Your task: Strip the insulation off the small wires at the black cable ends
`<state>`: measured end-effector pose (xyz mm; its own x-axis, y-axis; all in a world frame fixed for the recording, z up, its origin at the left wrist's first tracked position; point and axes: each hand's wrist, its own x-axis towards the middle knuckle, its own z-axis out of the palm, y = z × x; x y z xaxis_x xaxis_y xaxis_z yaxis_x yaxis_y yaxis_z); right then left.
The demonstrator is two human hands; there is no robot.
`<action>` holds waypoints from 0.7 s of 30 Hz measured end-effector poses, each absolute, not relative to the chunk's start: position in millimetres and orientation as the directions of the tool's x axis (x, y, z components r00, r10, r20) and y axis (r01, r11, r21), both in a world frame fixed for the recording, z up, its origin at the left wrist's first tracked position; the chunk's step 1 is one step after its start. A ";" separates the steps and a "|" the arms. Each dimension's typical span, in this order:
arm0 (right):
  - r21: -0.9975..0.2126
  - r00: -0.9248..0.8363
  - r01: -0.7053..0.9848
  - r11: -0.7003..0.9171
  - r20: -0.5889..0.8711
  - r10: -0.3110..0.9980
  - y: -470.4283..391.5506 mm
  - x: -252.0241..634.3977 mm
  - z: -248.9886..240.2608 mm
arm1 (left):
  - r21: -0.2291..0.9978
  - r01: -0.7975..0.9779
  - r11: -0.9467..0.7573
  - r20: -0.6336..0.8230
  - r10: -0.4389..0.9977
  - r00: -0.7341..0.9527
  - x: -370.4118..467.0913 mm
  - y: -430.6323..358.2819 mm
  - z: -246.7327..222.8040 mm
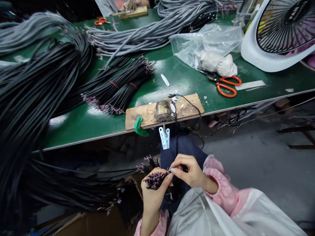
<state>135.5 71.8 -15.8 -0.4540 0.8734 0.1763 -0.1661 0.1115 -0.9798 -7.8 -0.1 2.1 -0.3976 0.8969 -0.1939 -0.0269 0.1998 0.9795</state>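
My left hand (pixel 155 186) is wrapped round a bundle of black cables (pixel 154 181) whose cut ends show red and white wires. Close against it on the right, my right hand (pixel 185 168) pinches a thin light wire end between thumb and fingertips. Both hands are over my lap, below the table's front edge. Above them a light blue clip (pixel 164 137) hangs on the shaft of a small motor (pixel 162 110), which is fixed on a wooden board (pixel 142 113). A green clip (pixel 140 127) sits at the board's front edge.
The green table (pixel 157 72) bears black cable bundles (pixel 118 85), grey cables (pixel 137 37), orange-handled scissors (pixel 227 86), a plastic bag (pixel 209 42) and a white fan (pixel 261 59). Long black cables (pixel 36 95) hang off the left side. A person's hand (pixel 141 3) shows at the top.
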 end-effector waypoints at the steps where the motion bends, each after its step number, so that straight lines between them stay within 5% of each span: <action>1: -0.980 -0.449 -0.160 0.118 0.179 0.876 71.3 135.2 -15.5 | 0.978 -0.052 0.204 -0.208 0.892 -0.402 -6.9 -0.3 2.6; 16: -0.979 -0.436 -0.146 0.145 0.195 0.878 71.4 134.3 -15.6 | 0.972 -0.041 0.231 -0.228 0.884 -0.407 -1.4 1.8 4.6; 21: -0.977 -0.444 -0.201 -0.077 0.021 0.896 76.4 135.5 -20.4 | 0.971 -0.030 0.238 -0.230 0.885 -0.405 -1.2 0.4 4.3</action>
